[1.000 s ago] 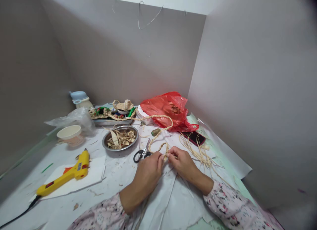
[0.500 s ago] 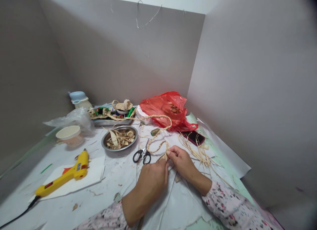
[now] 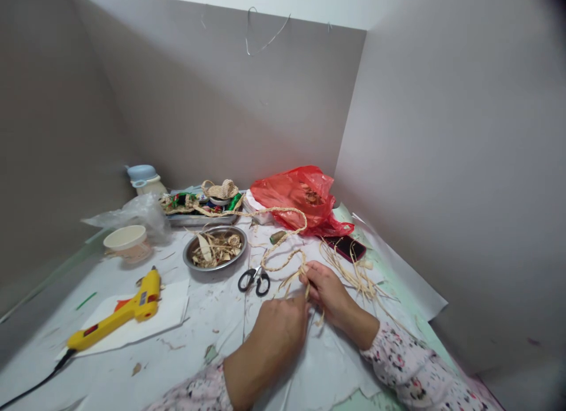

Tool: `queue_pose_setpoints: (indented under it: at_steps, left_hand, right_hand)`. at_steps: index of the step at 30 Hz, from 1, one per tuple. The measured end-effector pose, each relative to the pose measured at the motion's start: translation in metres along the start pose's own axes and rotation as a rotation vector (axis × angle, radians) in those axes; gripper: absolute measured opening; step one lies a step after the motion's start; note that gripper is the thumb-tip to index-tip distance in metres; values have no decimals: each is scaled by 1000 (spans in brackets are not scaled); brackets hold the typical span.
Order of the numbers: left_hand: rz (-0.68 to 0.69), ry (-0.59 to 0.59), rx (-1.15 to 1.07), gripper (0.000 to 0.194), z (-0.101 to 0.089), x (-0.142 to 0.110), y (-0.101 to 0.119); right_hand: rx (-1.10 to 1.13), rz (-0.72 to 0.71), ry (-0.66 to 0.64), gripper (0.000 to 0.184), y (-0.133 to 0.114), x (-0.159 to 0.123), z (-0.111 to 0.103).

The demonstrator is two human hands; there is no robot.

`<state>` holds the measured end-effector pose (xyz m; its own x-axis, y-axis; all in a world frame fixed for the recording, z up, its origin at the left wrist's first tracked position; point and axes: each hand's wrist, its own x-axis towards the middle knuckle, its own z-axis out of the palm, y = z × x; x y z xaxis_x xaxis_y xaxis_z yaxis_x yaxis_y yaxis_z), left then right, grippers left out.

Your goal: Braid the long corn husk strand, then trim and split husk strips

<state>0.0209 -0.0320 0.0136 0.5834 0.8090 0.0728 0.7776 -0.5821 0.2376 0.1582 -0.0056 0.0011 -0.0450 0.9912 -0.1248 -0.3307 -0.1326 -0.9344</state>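
Near the middle of the white-papered table [image 3: 177, 364], the left hand's [image 3: 283, 322] curled fingers have a hidden grip, while the right hand's [image 3: 329, 290] fingers pinch the long, pale straw braid [image 3: 305, 221], which winds past black-handled scissors [image 3: 258, 274] toward the far metal tray [image 3: 203, 220].

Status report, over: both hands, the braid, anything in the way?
Right hand pinching straw braid. Left hand curled at loose strands, grip partly hidden. Black-handled scissors close by, untouched.

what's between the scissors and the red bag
In the head view, the spool and part of the braid lie between the scissors and the red bag.
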Motion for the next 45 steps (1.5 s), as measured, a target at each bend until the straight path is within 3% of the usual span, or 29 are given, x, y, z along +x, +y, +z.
queue_pose_setpoints:
  at_steps: [3, 6, 8, 10, 16, 21, 26, 36, 41, 45]
  left_hand:
    - [1, 105, -174, 44, -13, -1, -5]
    - [-133, 338, -382, 43, -31, 5, -15]
    - [-152, 369, -496, 36, -35, 11, -21]
    - [-123, 292, -559, 31, -31, 17, -25]
    - [-134, -111, -893, 41, -4, 37, -33]
    - [-126, -251, -1071, 43, -3, 48, -43]
    - [-222, -190, -1269, 36, 3, 43, -43]
    - [-360, 5, -1228, 32, 8, 39, -34]
    - [-418, 14, -1388, 26, 8, 39, -36]
    - [-426, 4, -1545, 30, 7, 41, -40]
  right_hand:
    - [8, -2, 20, 23, -4, 3, -3]
    - [-19, 9, -41, 26, -7, 3, -4]
    - [-39, 11, -100, 27, -7, 1, -4]
    - [-59, 6, -137, 27, -5, 0, -5]
    - [-192, -88, -160, 21, 7, 6, -13]
    - [-342, -204, -134, 14, 7, 10, -16]
    - [-567, -322, -39, 16, 4, 7, -16]
    - [-899, -388, 166, 22, -1, -5, -6]
    - [-1045, -597, 157, 19, 5, -13, -3]
    - [-1286, -741, 125, 20, 11, -19, 0]
